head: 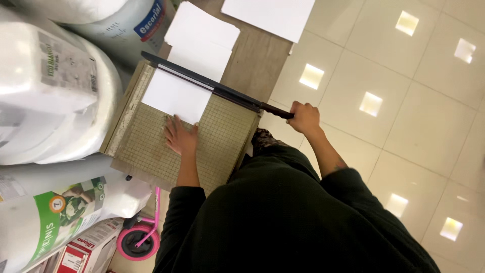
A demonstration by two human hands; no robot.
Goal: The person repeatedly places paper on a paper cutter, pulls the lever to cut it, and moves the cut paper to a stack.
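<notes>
A paper cutter with a gridded green-tan board [222, 136] lies on a wooden table. A white sheet of paper [174, 96] rests on the board under the black cutting arm [202, 83]. My left hand [179, 135] lies flat on the board, fingers touching the sheet's near edge. My right hand [303, 117] is closed around the dark handle [277, 111] at the arm's end, which lies down against the board. A stack of cut white sheets [202, 35] sits beyond the blade.
Large white wrapped rolls [50, 96] crowd the left side. Another white sheet [270, 15] lies at the table's far end. A pink wheeled toy [139, 240] and printed boxes [81, 253] stand below the table. Glossy tiled floor [404, 101] fills the right.
</notes>
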